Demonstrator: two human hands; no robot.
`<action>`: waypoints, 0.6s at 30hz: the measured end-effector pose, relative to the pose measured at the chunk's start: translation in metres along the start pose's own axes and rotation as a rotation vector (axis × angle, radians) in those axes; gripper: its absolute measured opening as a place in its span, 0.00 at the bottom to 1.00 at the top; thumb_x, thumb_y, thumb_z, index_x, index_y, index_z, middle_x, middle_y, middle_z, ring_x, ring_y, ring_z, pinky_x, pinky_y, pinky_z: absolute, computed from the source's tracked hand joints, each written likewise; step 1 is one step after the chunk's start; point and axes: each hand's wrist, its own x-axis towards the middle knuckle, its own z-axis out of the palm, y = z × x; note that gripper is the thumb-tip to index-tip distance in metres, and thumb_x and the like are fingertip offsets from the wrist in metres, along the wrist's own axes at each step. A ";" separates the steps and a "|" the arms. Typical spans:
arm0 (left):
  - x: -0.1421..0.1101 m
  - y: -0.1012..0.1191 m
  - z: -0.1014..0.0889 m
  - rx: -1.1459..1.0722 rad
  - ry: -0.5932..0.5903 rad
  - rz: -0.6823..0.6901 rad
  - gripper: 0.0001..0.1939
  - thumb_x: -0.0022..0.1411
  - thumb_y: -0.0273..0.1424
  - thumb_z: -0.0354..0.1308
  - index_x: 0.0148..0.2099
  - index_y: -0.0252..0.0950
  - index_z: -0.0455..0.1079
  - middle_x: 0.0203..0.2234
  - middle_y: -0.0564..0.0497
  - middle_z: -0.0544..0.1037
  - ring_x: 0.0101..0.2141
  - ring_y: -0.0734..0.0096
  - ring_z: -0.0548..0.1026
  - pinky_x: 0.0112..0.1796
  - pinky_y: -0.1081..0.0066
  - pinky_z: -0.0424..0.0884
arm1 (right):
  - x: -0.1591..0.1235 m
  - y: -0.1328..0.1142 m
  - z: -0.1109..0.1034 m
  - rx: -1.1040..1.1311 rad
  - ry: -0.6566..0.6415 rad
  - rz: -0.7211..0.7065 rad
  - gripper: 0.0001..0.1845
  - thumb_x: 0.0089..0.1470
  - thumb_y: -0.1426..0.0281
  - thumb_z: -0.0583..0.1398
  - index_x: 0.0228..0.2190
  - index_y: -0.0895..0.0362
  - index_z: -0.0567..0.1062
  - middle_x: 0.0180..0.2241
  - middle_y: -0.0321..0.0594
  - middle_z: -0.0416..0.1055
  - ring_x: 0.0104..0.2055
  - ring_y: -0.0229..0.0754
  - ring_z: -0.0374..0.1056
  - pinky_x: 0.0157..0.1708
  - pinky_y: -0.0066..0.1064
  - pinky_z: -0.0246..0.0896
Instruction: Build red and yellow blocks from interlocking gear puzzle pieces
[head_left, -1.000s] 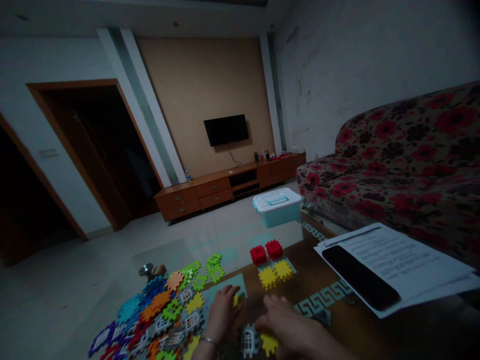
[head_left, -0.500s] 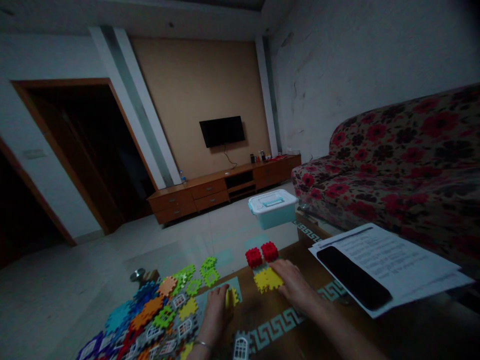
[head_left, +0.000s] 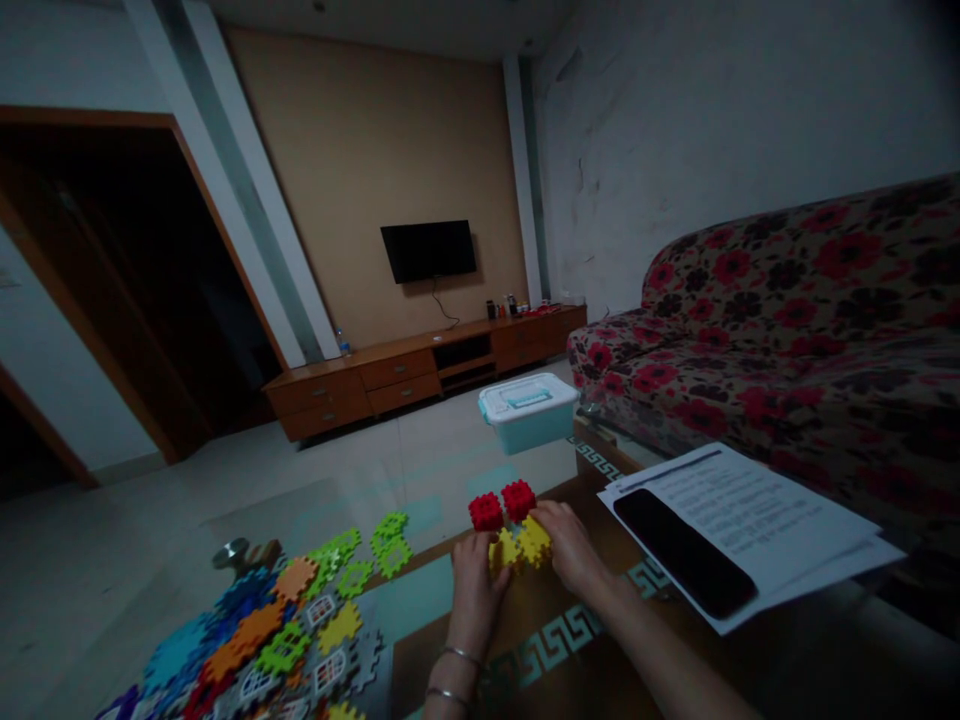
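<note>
Two yellow toothed cubes (head_left: pixel 522 546) stand on the brown table (head_left: pixel 697 650), with two red cubes (head_left: pixel 501 505) just behind them. My left hand (head_left: pixel 472 575) is closed against the left yellow cube, fingers curled round its side. My right hand (head_left: pixel 571 545) is closed on the right yellow cube from the other side. A heap of flat interlocking tiles (head_left: pixel 285 630), in green, orange, blue, yellow and grey, lies to the left of my left hand.
Printed papers (head_left: pixel 757 520) with a black phone (head_left: pixel 682 550) on them lie to the right. A pale blue lidded box (head_left: pixel 529 410) sits on the floor beyond the table. A flowered sofa (head_left: pixel 787 320) runs along the right; a TV unit (head_left: pixel 420 370) stands at the far wall.
My left hand has carried a yellow piece forward from beside the tile heap to the yellow cubes. My right hand stays at the cubes. The view has shifted right and down.
</note>
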 end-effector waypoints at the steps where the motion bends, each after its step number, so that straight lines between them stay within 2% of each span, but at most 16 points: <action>1: 0.000 0.002 0.000 0.008 -0.009 -0.008 0.17 0.53 0.26 0.57 0.47 0.37 0.69 0.44 0.47 0.75 0.46 0.59 0.70 0.48 0.65 0.65 | 0.001 0.001 0.002 0.000 -0.004 -0.004 0.27 0.43 0.85 0.53 0.45 0.57 0.76 0.50 0.46 0.71 0.51 0.49 0.63 0.49 0.34 0.58; 10: -0.005 0.018 -0.004 0.076 -0.077 -0.100 0.17 0.54 0.24 0.56 0.48 0.36 0.70 0.49 0.43 0.73 0.50 0.55 0.67 0.48 0.63 0.64 | 0.000 0.000 0.007 -0.009 -0.053 -0.031 0.25 0.46 0.84 0.53 0.46 0.61 0.75 0.50 0.51 0.70 0.52 0.51 0.63 0.50 0.35 0.56; 18: -0.010 0.020 -0.006 0.065 -0.101 -0.116 0.20 0.54 0.23 0.58 0.50 0.35 0.69 0.53 0.44 0.70 0.54 0.62 0.66 0.53 0.69 0.60 | -0.003 -0.005 0.000 0.008 -0.096 -0.043 0.26 0.42 0.84 0.53 0.44 0.62 0.76 0.49 0.53 0.70 0.52 0.51 0.63 0.50 0.35 0.56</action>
